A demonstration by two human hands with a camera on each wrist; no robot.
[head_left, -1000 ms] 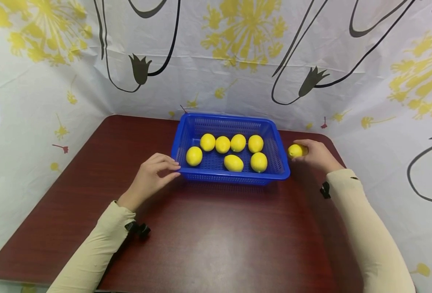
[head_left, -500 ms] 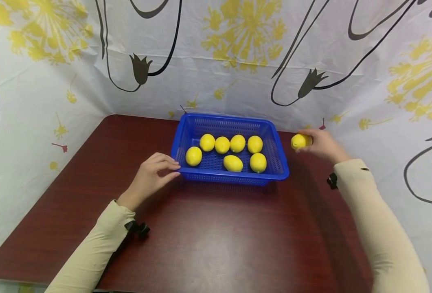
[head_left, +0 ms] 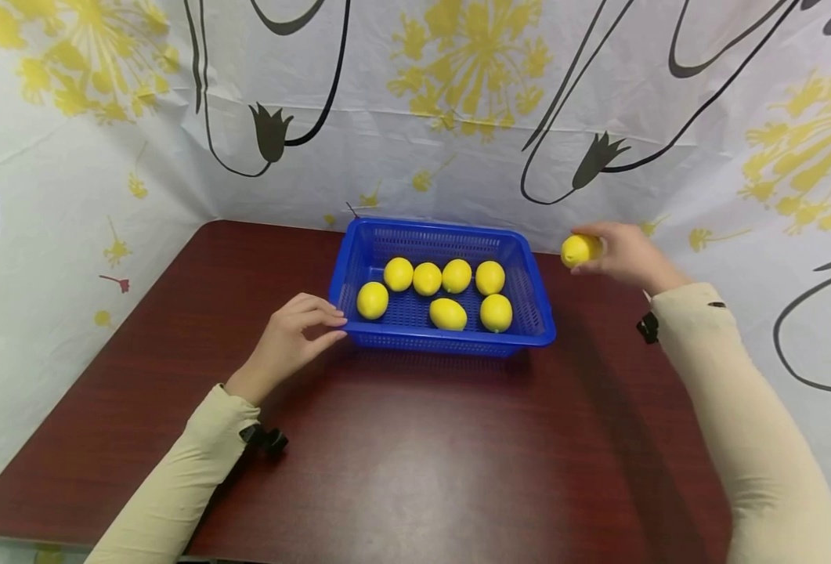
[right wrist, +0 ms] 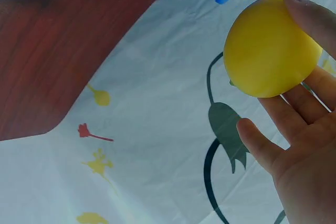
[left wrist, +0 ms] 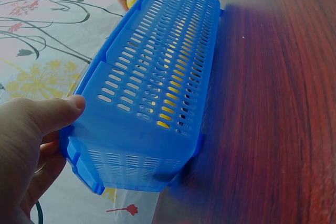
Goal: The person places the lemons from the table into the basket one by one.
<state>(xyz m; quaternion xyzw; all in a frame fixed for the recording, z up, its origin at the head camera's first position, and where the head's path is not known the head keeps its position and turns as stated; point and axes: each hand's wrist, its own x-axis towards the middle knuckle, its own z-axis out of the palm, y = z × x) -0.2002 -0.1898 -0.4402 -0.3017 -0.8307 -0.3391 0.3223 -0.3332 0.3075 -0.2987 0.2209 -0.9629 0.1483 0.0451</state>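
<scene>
A blue plastic basket [head_left: 450, 335] with slotted walls sits towards the back of the table in the head view. Several lemons [head_left: 448, 314] lie spread over its floor. My left hand [head_left: 284, 341] pinches the basket's rim at the front left corner; in the left wrist view the thumb [left wrist: 65, 109] presses the outer wall while the other fingers go round the rim. Off to the basket's right, my right hand [head_left: 630, 252] holds one more lemon [head_left: 579, 250] raised above the table. In the right wrist view that lemon [right wrist: 268, 45] is gripped between thumb and fingers.
The dark red-brown table [head_left: 401, 454] has rounded corners. Behind and beside it hangs a white sheet [head_left: 387, 94] with yellow and grey flower prints. A black wrist device [head_left: 265, 440] sits at my left cuff, another [head_left: 648, 327] at the right.
My right hand has lifted the lemon up and slightly to the right, away from beside the basket. The left hand stays at the rim, and the lemons in the basket lie as before.
</scene>
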